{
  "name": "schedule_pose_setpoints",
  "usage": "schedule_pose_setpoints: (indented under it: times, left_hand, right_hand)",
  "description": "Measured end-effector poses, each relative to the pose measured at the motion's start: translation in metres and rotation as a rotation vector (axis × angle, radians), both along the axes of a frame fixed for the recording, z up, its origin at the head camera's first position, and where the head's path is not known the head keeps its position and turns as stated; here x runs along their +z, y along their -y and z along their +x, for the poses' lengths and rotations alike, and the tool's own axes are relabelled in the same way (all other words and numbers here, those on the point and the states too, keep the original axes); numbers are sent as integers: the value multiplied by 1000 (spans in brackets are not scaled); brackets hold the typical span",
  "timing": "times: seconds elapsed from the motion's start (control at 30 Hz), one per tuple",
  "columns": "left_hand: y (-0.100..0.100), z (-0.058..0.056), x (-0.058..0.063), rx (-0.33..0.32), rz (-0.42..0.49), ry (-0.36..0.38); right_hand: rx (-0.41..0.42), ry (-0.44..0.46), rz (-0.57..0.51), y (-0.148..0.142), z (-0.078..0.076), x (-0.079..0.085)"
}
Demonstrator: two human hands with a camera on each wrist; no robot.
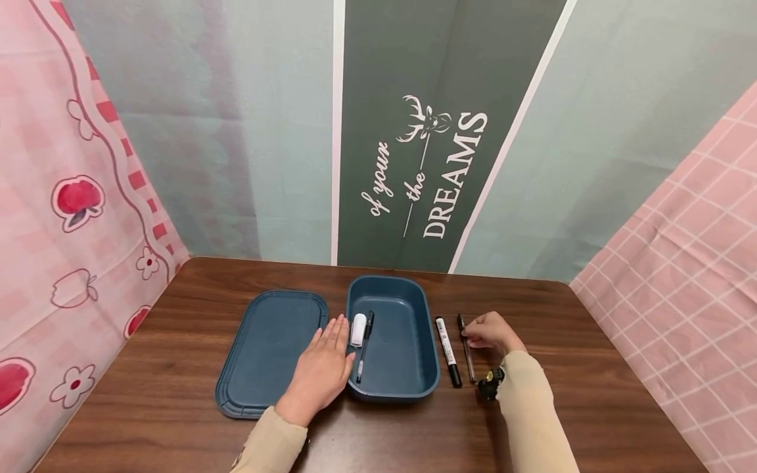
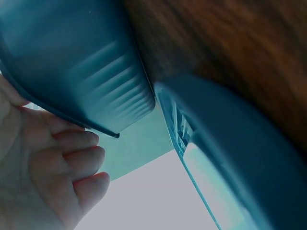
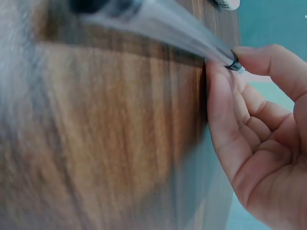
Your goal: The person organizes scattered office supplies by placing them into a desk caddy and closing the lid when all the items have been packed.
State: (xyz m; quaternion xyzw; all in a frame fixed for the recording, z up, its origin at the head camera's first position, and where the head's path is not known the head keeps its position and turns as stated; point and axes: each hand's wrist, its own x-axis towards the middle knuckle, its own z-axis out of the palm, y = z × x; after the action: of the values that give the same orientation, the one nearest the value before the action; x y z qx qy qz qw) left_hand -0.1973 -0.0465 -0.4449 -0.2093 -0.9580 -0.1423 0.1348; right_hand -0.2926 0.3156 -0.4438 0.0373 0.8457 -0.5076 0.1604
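Observation:
My left hand [image 1: 319,371] lies with its fingers straight along the left rim of a blue plastic box [image 1: 393,394]. In the left wrist view its fingers [image 2: 79,165] lie at the box's edge. Inside the box, by the left wall, are a small white rounded object [image 1: 358,330] and a black-capped clear pen [image 1: 363,358]. On the right, my right hand [image 1: 493,332] pinches a clear-barrelled pen [image 1: 470,361] between thumb and finger; the right wrist view shows the pinch close over the wood. Between that pen and the box lies a white marker [image 1: 447,348] with a black cap.
A blue lid [image 1: 272,348] lies flat on the wooden table [image 1: 402,437], left of the box. A printed curtain [image 1: 290,131] hangs behind the table, with pink cloths [image 1: 704,263] at both sides.

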Motion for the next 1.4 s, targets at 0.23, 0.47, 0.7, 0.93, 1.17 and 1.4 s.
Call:
schedule_pose_setpoints:
  times: [0.23,0.47,0.7,0.93,1.17,1.4]
  left_hand:
    - [1,1,-1,1,-5,-16]
    - [1,3,0,0,-5,13]
    - [1,2,-1,2,-4,11]
    - [1,2,-3,3,-5,10]
    - [3,3,-2,10,-12,7]
    - [2,2,-2,-3,-12,6]
  right_hand:
    - [25,31,-96,-8,2,-6]
    - [29,61,-142,-14,2,-11]
    - [-12,106,-344,-22,5,-15]
    - [-33,140,-509,-29,6,-19]
    - [-16,157,-606,-29,7,-20]
    - [-55,209,-758,-35,10,-20]
